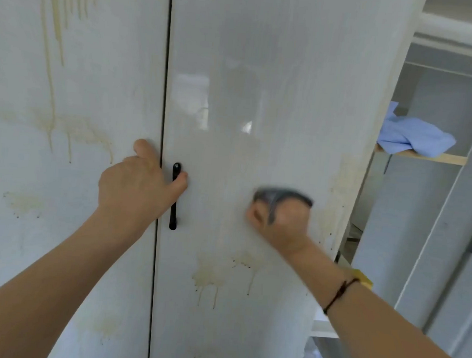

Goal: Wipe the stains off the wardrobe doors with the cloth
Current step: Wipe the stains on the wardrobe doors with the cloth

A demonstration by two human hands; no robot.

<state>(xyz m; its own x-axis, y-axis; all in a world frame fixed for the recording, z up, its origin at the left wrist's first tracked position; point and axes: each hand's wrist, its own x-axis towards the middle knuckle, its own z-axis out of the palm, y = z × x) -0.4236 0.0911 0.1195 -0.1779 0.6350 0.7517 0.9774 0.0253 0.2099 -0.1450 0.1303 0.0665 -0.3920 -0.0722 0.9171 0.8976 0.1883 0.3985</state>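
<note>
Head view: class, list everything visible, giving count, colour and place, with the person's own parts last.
glossy white wardrobe doors: two, white, side by side
yellow-brown drip stains: several, yellowish, both doors
black bar handle: one, black, right door's left edge
dark grey cloth: one, grey, against right door
light blue fabric: one, blue, on shelf at right
black cord bracelet: one, black, right wrist
left grip: one, curled round the handle
right grip: one, clutching the cloth

A home interior, at the clothes storage.
Tall glossy white wardrobe doors (265,69) with a black handle (174,208) adjoin an open compartment whose wooden shelf (440,158) holds crumpled blue fabric (416,137).
</note>
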